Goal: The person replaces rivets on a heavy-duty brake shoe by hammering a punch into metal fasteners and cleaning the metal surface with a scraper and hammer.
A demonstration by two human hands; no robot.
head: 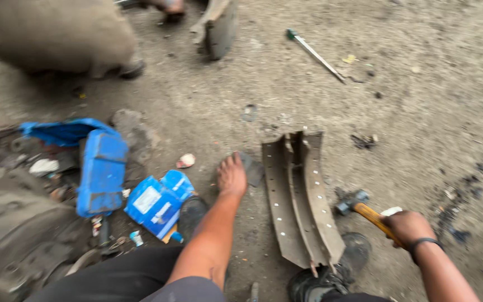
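Note:
My left hand (232, 175) reaches forward low over the dirt ground, its fingers closed on a small flat dark grey piece (252, 169) beside the top left of a curved rusty metal brake shoe (298, 197). That shoe lies web side up, with rows of rivet holes, and its near end rests by my black shoe (331, 275). My right hand (408, 228), a dark band on the wrist, grips the yellow handle of a hammer (363, 207) whose grey head touches the ground just right of the brake shoe.
Blue cardboard boxes (102, 172) and a smaller blue and white box (157, 203) lie at left among scraps and a stone (132, 130). A long thin tool (315, 53) lies far ahead. Another person's trouser leg (51, 33) and shoe are at top left.

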